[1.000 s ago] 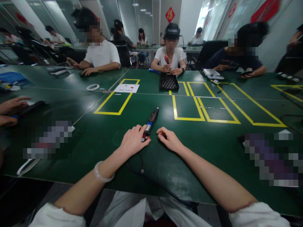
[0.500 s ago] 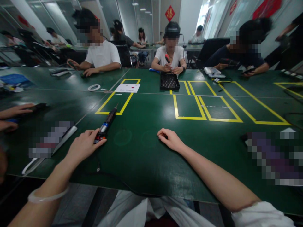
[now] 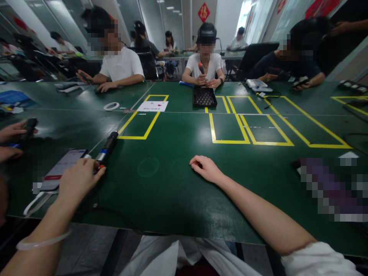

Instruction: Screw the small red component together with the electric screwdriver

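My left hand (image 3: 80, 178) is closed around the rear end of a dark electric screwdriver (image 3: 107, 148) with a blue band, low over the green table (image 3: 161, 203) at the left. The tool's front end points away from me. Just left of that hand lies a phone (image 3: 64, 166) with its screen lit. My right hand (image 3: 205, 168) rests on the table right of centre, its fingers curled together with nothing in them. A thin black cable (image 3: 123, 217) runs along the near table edge.
Yellow tape rectangles (image 3: 230, 142) mark the table. A paper sheet (image 3: 152, 106) and a white tape roll (image 3: 111, 106) lie further back. Across the table a person holds a screwdriver over a black tray (image 3: 204, 100). Another person's hands (image 3: 13, 132) are at the left edge.
My left hand has moved left with the screwdriver, close to the phone. The tip of the tool has shifted left too. My right hand has stayed in place.
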